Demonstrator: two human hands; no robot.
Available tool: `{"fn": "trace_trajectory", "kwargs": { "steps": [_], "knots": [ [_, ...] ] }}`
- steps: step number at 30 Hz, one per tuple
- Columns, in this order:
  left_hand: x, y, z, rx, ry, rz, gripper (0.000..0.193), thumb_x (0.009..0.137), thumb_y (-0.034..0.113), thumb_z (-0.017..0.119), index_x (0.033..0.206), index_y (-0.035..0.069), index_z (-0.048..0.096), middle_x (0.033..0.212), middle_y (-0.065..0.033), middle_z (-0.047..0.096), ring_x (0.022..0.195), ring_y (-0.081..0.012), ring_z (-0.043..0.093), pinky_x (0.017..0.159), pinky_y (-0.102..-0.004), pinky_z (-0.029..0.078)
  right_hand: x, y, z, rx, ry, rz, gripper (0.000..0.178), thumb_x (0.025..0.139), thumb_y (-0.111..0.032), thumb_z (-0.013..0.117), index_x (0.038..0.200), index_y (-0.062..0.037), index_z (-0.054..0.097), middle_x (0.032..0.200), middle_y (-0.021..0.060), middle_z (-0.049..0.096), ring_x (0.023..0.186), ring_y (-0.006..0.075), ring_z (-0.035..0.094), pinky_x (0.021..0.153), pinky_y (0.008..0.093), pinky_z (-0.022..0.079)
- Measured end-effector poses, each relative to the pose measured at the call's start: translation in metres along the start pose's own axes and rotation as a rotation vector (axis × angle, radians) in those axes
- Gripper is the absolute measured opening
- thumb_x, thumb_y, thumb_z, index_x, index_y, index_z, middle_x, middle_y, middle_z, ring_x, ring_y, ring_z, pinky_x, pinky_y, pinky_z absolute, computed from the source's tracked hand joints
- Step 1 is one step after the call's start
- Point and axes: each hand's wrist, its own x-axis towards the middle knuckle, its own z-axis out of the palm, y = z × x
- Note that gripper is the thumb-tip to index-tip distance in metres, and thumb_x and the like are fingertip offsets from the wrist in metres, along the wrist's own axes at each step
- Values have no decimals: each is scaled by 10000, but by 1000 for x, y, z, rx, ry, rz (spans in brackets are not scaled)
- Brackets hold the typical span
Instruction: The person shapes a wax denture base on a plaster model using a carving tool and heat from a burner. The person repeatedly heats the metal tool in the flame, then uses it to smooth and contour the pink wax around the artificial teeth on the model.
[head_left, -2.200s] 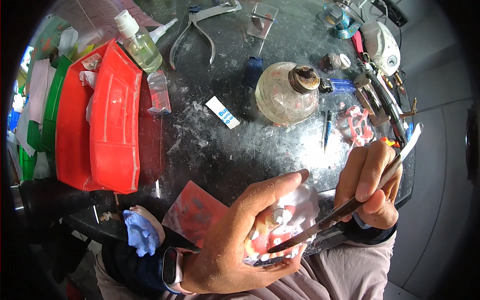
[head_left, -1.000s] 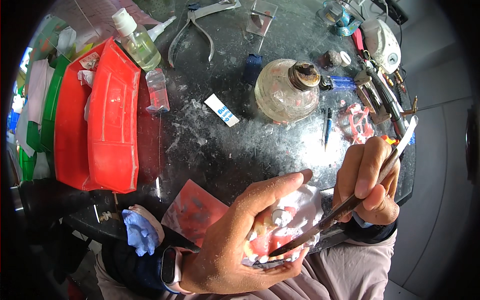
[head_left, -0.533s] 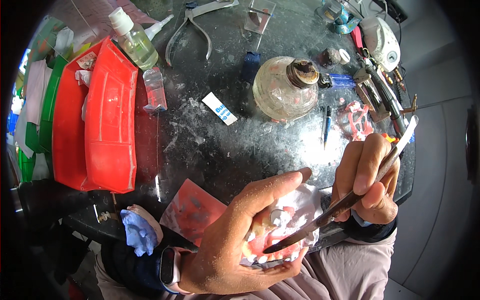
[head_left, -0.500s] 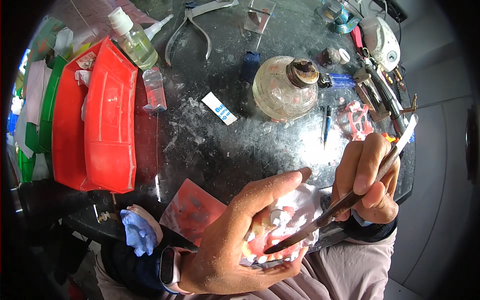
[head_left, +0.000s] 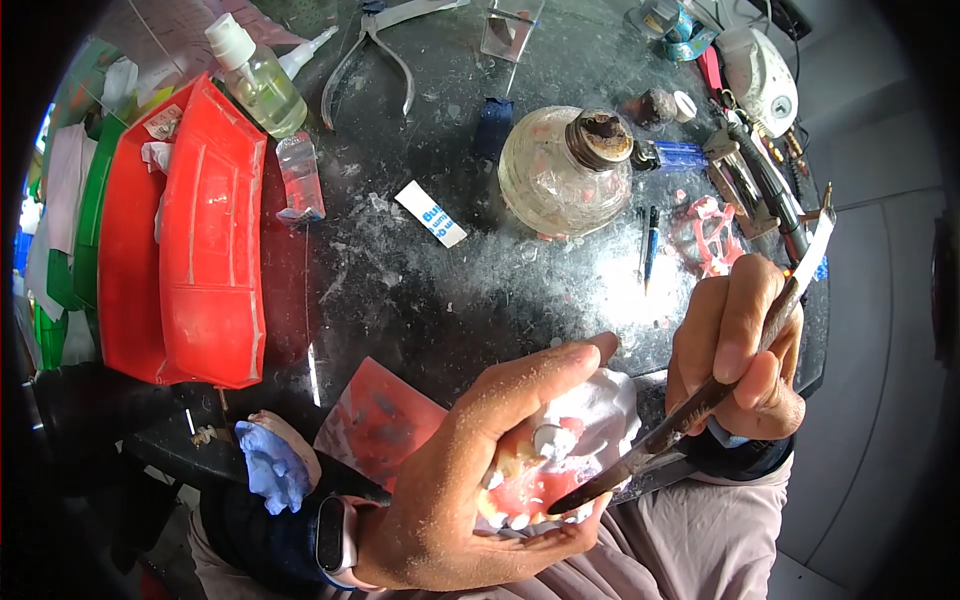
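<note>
My left hand is wrapped round a white plaster dental model, held above my lap at the table's near edge. Pink wax covers part of the model, with a row of small white teeth along its near rim. In my right hand is a dark wax knife with a flat, pale far end. Its dark tip lies at the wax beside the teeth; whether it presses in I cannot tell. A pink wax sheet lies left of the model, partly hidden by my left hand.
A glass spirit lamp stands mid-table. Red bins and a spray bottle are at left, pliers behind. A blue-and-pink mould piece sits at the near left edge. Pink wax scraps lie at right.
The wax knife's tip has shifted slightly to the right along the wax near the teeth. My left hand keeps its hold on the model. The whole view has moved a little.
</note>
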Motion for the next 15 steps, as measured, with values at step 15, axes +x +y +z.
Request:
{"fn": "trace_trajectory", "kwargs": {
  "steps": [15],
  "knots": [
    [2,-4,1,-152,55,-96,893,559,94,746,1244,-57,193,1166,-293,381,1047,-248,458,861,-333,397,5,-2,-9,19,64,-163,229,834,-231,508,839,-22,414,667,161,492,392,136,497,368,194,406]
  ]
}}
